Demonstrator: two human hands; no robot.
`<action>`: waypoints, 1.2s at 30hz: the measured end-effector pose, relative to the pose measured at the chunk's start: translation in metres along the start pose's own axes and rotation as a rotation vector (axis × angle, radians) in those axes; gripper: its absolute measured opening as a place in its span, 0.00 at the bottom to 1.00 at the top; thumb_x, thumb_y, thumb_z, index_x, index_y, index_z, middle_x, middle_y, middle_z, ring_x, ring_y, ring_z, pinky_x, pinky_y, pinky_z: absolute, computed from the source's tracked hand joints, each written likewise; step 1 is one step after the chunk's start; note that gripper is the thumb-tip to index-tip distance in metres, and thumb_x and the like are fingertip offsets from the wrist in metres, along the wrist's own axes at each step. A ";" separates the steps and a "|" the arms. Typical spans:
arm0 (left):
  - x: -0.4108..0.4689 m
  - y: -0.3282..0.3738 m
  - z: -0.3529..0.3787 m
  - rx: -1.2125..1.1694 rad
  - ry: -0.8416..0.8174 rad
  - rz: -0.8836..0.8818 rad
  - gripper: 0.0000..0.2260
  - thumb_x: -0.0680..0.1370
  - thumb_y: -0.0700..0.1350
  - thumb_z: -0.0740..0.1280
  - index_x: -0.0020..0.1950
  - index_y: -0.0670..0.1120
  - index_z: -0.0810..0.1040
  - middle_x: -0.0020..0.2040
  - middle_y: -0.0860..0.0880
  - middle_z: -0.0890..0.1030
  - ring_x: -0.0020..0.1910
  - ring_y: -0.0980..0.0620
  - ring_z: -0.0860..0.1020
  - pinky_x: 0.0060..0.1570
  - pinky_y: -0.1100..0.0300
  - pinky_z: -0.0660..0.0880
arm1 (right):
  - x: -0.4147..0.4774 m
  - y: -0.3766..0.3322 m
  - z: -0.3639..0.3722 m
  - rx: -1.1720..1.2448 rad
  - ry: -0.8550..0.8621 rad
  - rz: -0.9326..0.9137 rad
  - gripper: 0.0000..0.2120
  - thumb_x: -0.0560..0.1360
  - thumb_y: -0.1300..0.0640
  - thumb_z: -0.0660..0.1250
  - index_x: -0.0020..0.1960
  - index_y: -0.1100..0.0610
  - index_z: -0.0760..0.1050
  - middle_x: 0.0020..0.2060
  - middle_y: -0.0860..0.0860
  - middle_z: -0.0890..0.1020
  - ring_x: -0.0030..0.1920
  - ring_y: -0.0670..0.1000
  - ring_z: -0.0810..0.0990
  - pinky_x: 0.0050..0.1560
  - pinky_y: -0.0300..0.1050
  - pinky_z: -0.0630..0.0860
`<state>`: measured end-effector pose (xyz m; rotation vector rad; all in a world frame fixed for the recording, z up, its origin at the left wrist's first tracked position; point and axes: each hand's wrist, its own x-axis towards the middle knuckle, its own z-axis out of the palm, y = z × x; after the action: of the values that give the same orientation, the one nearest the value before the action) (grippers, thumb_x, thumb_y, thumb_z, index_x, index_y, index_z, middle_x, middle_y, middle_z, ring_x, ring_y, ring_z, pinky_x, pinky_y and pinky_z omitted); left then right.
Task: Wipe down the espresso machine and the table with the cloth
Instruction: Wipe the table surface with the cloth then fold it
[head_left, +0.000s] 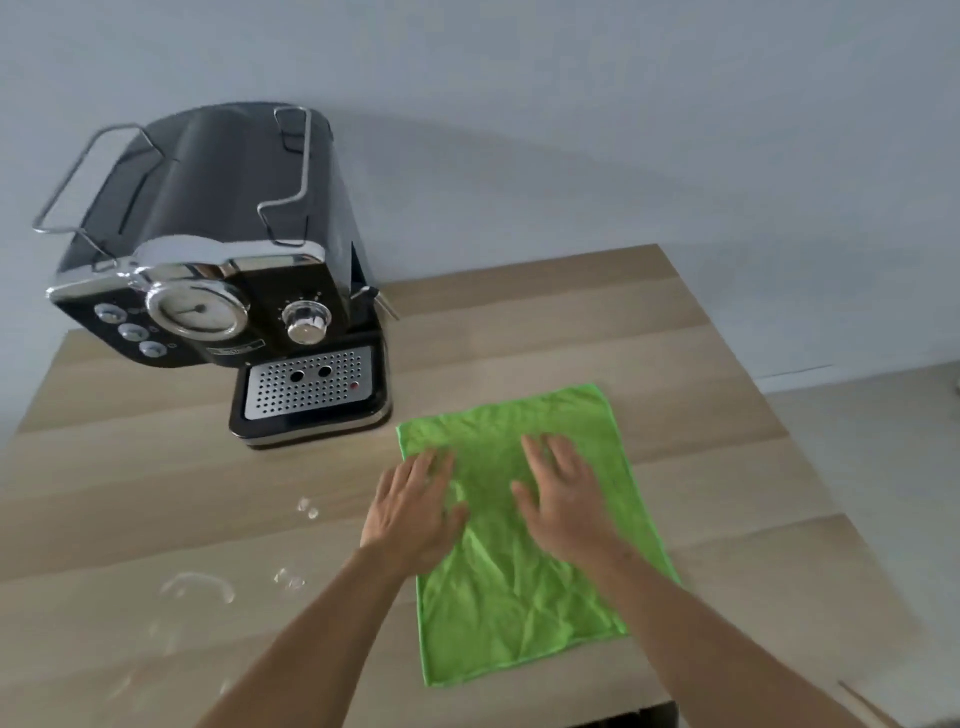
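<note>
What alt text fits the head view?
Both hands, left hand and right hand, lie flat and open on a green cloth spread on a wooden table. A black espresso machine stands at back left; water drops glisten at front left.

Espresso machine (218, 291): black body, chrome trim, upright at upper left of frame, front panel facing camera. Round gauge centre, three buttons to its left, chrome knob to its right, perforated metal drip tray at bottom, wire rail on top. Cloth (524, 535): bright green, rectangular, spread flat and slightly creased, centre-right of frame, its upper-left corner near the machine's base. Table (701, 364): light wood, clear wet droplets and smears at lower left.
</note>
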<state>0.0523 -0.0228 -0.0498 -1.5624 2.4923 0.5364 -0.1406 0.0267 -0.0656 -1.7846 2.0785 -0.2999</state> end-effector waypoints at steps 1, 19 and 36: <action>-0.004 -0.003 0.009 0.023 -0.023 -0.002 0.34 0.76 0.65 0.45 0.78 0.51 0.45 0.79 0.49 0.45 0.78 0.49 0.46 0.74 0.49 0.45 | -0.005 -0.002 0.010 -0.050 -0.067 -0.032 0.33 0.76 0.38 0.43 0.77 0.52 0.54 0.75 0.59 0.58 0.76 0.62 0.53 0.74 0.59 0.52; -0.103 -0.136 0.009 -0.069 0.213 -0.242 0.33 0.75 0.62 0.44 0.77 0.48 0.58 0.77 0.47 0.60 0.76 0.46 0.58 0.73 0.50 0.50 | 0.009 -0.091 0.068 -0.310 -0.142 0.003 0.41 0.67 0.30 0.25 0.75 0.49 0.30 0.74 0.54 0.31 0.73 0.59 0.30 0.68 0.65 0.33; -0.135 -0.231 0.021 -0.092 0.235 -0.143 0.36 0.73 0.67 0.45 0.77 0.51 0.58 0.77 0.50 0.59 0.76 0.49 0.56 0.74 0.47 0.49 | -0.020 -0.187 0.100 -0.143 -0.145 -0.094 0.43 0.65 0.26 0.25 0.76 0.41 0.43 0.78 0.48 0.42 0.76 0.54 0.37 0.71 0.62 0.33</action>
<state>0.3175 0.0076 -0.0780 -1.9241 2.5232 0.4777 0.0716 0.0233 -0.0780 -1.9294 1.9619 -0.0466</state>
